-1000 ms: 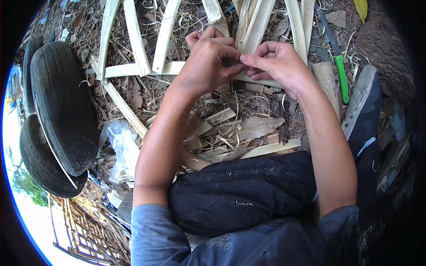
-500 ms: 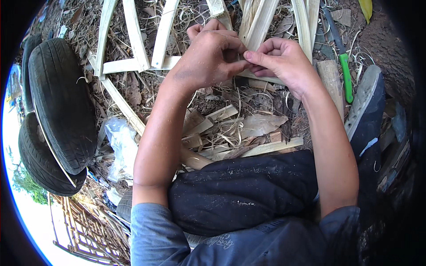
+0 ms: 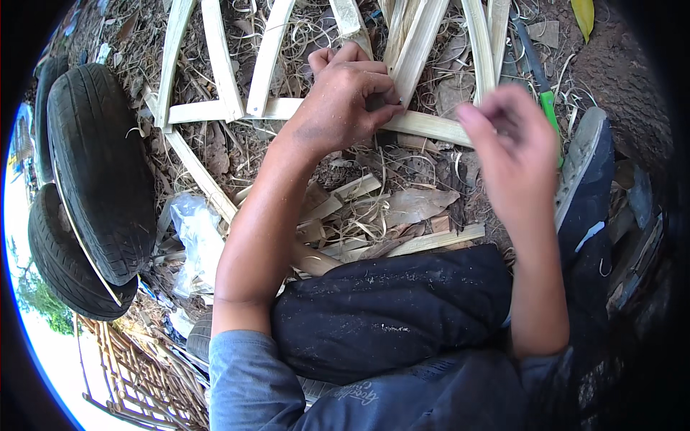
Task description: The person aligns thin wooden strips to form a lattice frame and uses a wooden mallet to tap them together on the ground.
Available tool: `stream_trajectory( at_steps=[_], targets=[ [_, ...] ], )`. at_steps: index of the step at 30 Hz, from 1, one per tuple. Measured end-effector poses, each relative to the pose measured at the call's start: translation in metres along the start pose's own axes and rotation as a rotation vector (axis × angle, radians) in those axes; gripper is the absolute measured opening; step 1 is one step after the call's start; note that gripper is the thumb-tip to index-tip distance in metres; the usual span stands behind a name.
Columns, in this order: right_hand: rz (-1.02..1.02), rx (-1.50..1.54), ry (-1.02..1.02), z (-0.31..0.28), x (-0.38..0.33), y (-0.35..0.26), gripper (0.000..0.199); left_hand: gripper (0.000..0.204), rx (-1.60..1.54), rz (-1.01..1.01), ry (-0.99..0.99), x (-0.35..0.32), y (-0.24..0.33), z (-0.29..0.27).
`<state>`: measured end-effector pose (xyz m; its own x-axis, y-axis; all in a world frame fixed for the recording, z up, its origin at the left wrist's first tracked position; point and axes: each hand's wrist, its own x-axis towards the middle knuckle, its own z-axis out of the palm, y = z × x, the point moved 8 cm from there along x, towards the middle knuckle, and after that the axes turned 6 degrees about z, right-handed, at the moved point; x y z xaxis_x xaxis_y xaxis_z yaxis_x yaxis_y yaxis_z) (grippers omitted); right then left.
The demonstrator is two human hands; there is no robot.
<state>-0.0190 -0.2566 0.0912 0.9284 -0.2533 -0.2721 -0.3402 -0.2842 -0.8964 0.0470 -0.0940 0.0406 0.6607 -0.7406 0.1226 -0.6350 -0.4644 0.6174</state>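
Note:
My left hand (image 3: 348,97) rests over a crosswise strip of split bamboo (image 3: 428,127), where lengthwise bamboo strips (image 3: 417,54) meet it. Its fingers are curled, with thumb and forefinger close together; whatever they hold is hidden. Motion smears my right hand (image 3: 519,154), which is lifted away to the right, above the strip's right end. Beside it lies a knife with a green handle (image 3: 548,108), partly covered by the hand. Farther left, more pale strips (image 3: 223,65) fan out from the same crosswise strip (image 3: 198,112).
Black tyres (image 3: 100,172) stand at the left beside a clear plastic bag (image 3: 194,233). Offcuts and shavings (image 3: 352,190) litter the ground before my bent leg (image 3: 395,305). A shoe (image 3: 582,158) is at the right, and a pile of sticks (image 3: 144,366) at the lower left.
My right hand has parted from the left hand and moved right and slightly nearer. My left hand stays at the strip. The knife's handle is now partly hidden.

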Motion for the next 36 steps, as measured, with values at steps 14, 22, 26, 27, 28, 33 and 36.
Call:
stream_trajectory(
  at_steps=[14, 22, 26, 27, 28, 33, 36],
  targets=[
    [0.420, -0.373, -0.030, -0.138, -0.201, 0.087, 0.066, 0.016, -0.042, -0.035, -0.008, 0.004, 0.002, 0.003],
    [0.195, -0.367, -0.218, -0.093, -0.174, 0.035, 0.067, 0.014, -0.078, -0.050, 0.001, 0.001, -0.001, 0.002],
    [0.116, -0.446, -0.238, -0.076, -0.158, 0.026, 0.068, 0.015, -0.087, -0.045, 0.051, 0.000, -0.002, 0.001],
    [0.080, -0.495, -0.254, -0.072, -0.154, 0.023, 0.069, 0.014, -0.084, -0.044, 0.040, 0.000, -0.003, 0.000],
    [0.137, -0.452, -0.234, -0.073, -0.160, 0.029, 0.069, 0.014, -0.086, -0.047, 0.025, 0.000, -0.002, 0.001],
    [0.127, -0.487, -0.224, -0.076, -0.164, 0.033, 0.068, 0.014, -0.094, -0.035, 0.046, 0.000, -0.003, 0.004],
    [0.158, -0.489, -0.269, -0.077, -0.160, 0.034, 0.070, 0.014, -0.087, -0.036, 0.055, -0.002, -0.004, 0.002]
  ],
)
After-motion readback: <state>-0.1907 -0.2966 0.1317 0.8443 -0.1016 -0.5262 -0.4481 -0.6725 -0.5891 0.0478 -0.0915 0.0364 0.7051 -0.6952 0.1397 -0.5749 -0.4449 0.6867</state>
